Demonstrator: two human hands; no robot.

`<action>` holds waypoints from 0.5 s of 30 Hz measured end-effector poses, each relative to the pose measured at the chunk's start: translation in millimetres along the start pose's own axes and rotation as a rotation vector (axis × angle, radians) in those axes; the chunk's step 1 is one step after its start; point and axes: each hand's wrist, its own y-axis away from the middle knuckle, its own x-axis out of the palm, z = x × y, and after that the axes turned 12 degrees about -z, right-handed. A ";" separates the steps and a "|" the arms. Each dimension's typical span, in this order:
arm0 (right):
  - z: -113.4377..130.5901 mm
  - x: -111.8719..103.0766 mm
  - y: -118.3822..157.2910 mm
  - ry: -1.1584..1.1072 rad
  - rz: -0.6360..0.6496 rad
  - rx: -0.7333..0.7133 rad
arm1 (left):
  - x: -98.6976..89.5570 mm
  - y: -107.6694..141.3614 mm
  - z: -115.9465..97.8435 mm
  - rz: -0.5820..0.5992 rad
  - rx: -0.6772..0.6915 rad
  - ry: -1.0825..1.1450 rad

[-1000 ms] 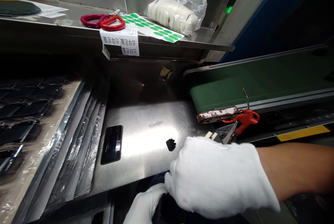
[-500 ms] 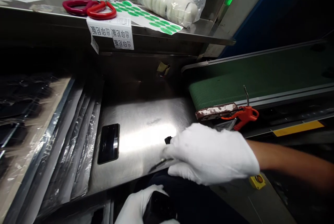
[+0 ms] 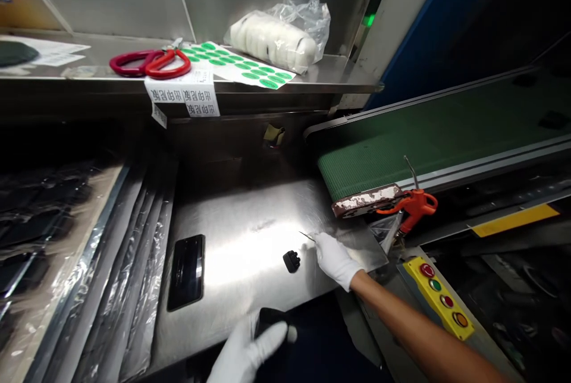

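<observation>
My right hand (image 3: pixel 333 258), in a white glove, pinches a thin, dark, pointed tool (image 3: pixel 307 235) above the metal table (image 3: pixel 241 294). Left of that hand, a small black part (image 3: pixel 291 261) lies on the metal. My left hand (image 3: pixel 250 347), also gloved, is at the table's near edge with its fingers wrapped round a black object (image 3: pixel 269 315), which is partly hidden by the thumb and dark against the dark clothing. A black phone (image 3: pixel 186 272) lies flat at the table's left side.
Stacked trays in plastic film (image 3: pixel 111 288) stand at the left. A green conveyor (image 3: pixel 401 139), an orange air gun (image 3: pixel 416 210) and a yellow button box (image 3: pixel 439 297) are on the right. The shelf (image 3: pixel 348 77) above bears scissors (image 3: pixel 167 65), label sheets and a bagged white roll (image 3: pixel 272 41).
My right hand has moved away from the near edge, farther over the table, uncovering the small black part. My left hand has turned, with its thumb now across the black object. The view has shifted.
</observation>
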 end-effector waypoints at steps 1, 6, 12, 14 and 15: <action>-14.5 14.3 -6.3 -0.011 0.008 -0.006 | -4.1 -17.0 7.3 -0.009 -0.111 0.161; -35.5 59.7 -7.2 -0.124 -0.016 -0.097 | -17.1 -96.2 33.8 -0.077 -0.333 0.520; -4.4 100.6 26.9 -0.321 -0.091 0.074 | -8.0 -137.6 28.2 -0.176 -0.438 0.509; 0.0 111.0 30.3 -0.368 -0.141 0.155 | -2.5 -144.3 23.7 -0.210 -0.451 0.494; -0.6 114.1 30.1 -0.394 -0.156 0.176 | 0.2 -147.2 21.9 -0.223 -0.456 0.484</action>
